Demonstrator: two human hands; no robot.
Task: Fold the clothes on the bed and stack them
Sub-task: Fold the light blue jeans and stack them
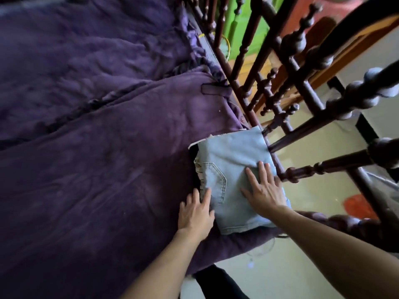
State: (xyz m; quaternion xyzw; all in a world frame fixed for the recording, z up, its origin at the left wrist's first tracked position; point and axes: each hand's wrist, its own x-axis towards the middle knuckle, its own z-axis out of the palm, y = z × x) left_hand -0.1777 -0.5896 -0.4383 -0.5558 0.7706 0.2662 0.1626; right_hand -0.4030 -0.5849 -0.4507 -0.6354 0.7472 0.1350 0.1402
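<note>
Edges and room: the bed's purple cover [97, 169] runs wide and rumpled to the left and far side, with a long crease crossing it. On the right the cover ends at a dark wooden rail [345, 160] of turned spindles. Beyond the rail lies a pale tiled floor [291, 272], with a red object [358, 207] on it, too blurred to identify. A black strap [212, 88] lies on the cover near the rail, well apart from the hands.

Task item: light-blue jeans [233, 160], folded to a rough rectangle, sit at the near right corner of the bed. Their far right edge touches the rail. One stitched back pocket [216, 178] faces up on the left half. The denim is smooth, with a hem showing along the near edge.

Stack: the jeans form the top layer. Under their left edge a black garment [192, 152] and a thin pale layer [197, 169] show; what these are cannot be told.

Hands: the left hand [195, 214] rests at the stack's left side, fingers straight and slightly spread, their tips against the denim edge, gripping nothing. The right hand [265, 190] lies palm down on top of the jeans near the rail side, fingers spread flat and pressing, gripping nothing.
</note>
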